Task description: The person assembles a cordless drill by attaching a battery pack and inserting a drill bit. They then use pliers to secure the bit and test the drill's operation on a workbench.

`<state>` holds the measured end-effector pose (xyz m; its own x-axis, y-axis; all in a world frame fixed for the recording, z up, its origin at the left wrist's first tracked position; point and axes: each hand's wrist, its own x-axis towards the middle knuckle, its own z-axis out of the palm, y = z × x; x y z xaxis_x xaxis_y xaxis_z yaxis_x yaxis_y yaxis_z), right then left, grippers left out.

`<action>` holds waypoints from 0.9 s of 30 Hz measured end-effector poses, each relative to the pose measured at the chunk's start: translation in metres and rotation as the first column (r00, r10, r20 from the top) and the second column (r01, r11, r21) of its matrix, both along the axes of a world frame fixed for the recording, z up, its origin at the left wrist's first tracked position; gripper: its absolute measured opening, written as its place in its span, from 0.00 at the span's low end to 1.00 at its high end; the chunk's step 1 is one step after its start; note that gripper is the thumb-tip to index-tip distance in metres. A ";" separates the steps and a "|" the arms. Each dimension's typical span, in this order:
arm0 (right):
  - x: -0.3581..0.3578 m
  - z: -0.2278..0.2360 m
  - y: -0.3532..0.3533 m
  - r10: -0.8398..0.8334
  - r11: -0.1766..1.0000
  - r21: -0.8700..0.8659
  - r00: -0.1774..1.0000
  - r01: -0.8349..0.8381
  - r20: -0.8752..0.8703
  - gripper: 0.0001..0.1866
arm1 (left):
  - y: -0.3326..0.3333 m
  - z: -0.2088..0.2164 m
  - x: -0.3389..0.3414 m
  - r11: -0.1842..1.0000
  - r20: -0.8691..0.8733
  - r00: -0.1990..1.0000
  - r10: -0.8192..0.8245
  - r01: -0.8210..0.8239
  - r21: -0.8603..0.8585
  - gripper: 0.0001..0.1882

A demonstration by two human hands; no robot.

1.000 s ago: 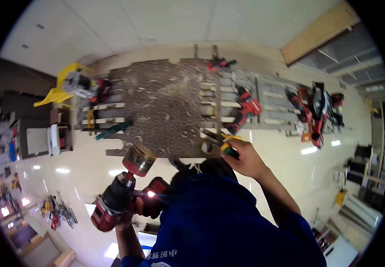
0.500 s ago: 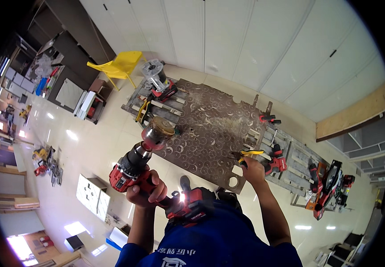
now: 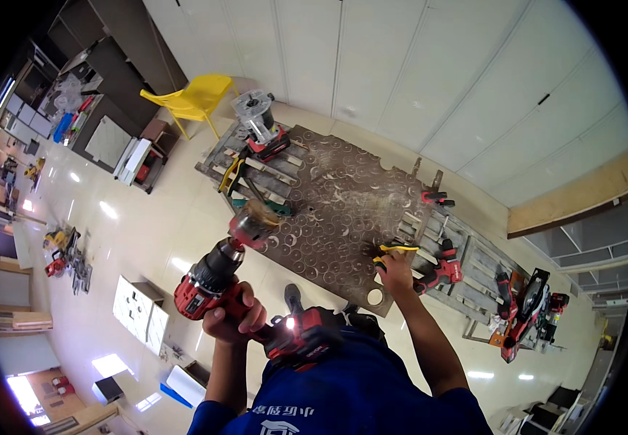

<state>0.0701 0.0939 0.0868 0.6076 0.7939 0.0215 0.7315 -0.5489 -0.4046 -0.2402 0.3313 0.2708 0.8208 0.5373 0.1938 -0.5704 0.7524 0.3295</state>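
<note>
My left hand (image 3: 236, 320) is wrapped round the handle of a red and black cordless drill (image 3: 205, 288), held above the floor in front of my body. A hole saw (image 3: 251, 223) sits in its chuck and points up toward the board's left edge. Over the near right part of the brown board (image 3: 339, 225), my right hand (image 3: 397, 275) is closed on pliers (image 3: 401, 248) with yellow and black handles. Their dark jaws are hard to make out against the board. Round cut marks cover the board, and one hole goes through its near right corner.
Pallets bear the board. A router (image 3: 257, 119) and a green-handled saw (image 3: 273, 207) lie at the left end, and a second red drill (image 3: 446, 270) on the right. Farther right is a circular saw (image 3: 526, 312). A yellow chair (image 3: 198, 98) stands behind, near white panels.
My right hand and the pliers have shifted slightly left. The drill and hole saw have dropped a little lower in view, baring more of the green-handled saw. The whole view has moved slightly.
</note>
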 end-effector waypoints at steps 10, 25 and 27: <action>-0.031 0.032 -0.002 -0.057 0.965 0.255 0.998 0.062 -0.027 0.22 | 0.018 0.002 -0.029 0.974 -0.107 0.991 0.081 -0.056 0.218 0.29; -0.111 0.040 0.013 -0.096 0.904 0.396 0.980 0.158 -0.173 0.21 | 0.076 -0.016 -0.107 0.942 -0.453 0.826 0.335 -0.276 0.194 0.28; -0.120 0.035 0.016 -0.109 0.889 0.425 0.980 0.170 -0.164 0.19 | 0.085 -0.024 -0.120 0.940 -0.468 0.818 0.336 -0.258 0.224 0.28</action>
